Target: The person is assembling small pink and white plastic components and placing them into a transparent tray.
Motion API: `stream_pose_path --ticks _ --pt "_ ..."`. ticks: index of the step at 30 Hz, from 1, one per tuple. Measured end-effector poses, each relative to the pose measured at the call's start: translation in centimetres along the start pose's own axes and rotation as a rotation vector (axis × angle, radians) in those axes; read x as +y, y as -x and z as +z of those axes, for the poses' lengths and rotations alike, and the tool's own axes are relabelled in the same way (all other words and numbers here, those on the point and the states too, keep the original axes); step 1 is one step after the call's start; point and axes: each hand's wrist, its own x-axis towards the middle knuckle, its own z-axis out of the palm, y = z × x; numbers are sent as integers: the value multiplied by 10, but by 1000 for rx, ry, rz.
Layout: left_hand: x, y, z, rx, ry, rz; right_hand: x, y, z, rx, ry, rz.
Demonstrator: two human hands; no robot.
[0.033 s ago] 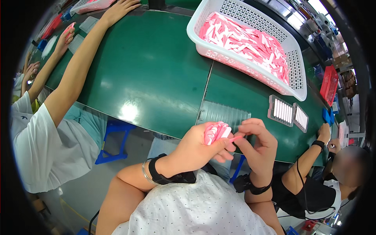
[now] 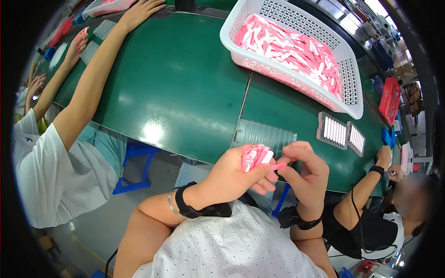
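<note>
My left hand (image 2: 232, 171) is closed round a bundle of small, flat pink-and-white strips (image 2: 256, 156), their rounded ends fanned out above the fingers. A single pink strip (image 2: 278, 166) pokes out beside the left thumb toward my right hand (image 2: 307, 172). The right thumb and a fingertip pinch its outer end, while the other right fingers curl above. Just beyond both hands, a clear ribbed tray (image 2: 264, 135) lies on the green table (image 2: 185, 83). Its near right part is hidden behind my hands.
A white perforated basket (image 2: 282, 68) heaped with pink-and-white strips stands at the far right. Two small trays (image 2: 332, 131) (image 2: 356, 139) filled with strips lie to the right. Co-workers' arms (image 2: 88, 88) (image 2: 357, 194) reach in on both sides. A blue stool (image 2: 139, 167) stands below the table's edge.
The single pink strip has tilted slightly and shows more of its flat side. My right hand has shifted a little; the left hand and bundle look the same.
</note>
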Motion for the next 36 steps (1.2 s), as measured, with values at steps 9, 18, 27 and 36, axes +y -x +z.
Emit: stream_pose_path --ticks 9,18,27,36 --pt "3 1 -1 -1 146 -34 0 -31 -46 -30 468 -294" --pt "6 2 8 62 -27 -83 5 -47 -32 -122 887 -350" --pt "7 1 5 -19 130 -133 -5 -23 -18 -188 524 -340" --pt "7 5 -2 -96 30 -108 -2 -23 -28 -191 588 -433"
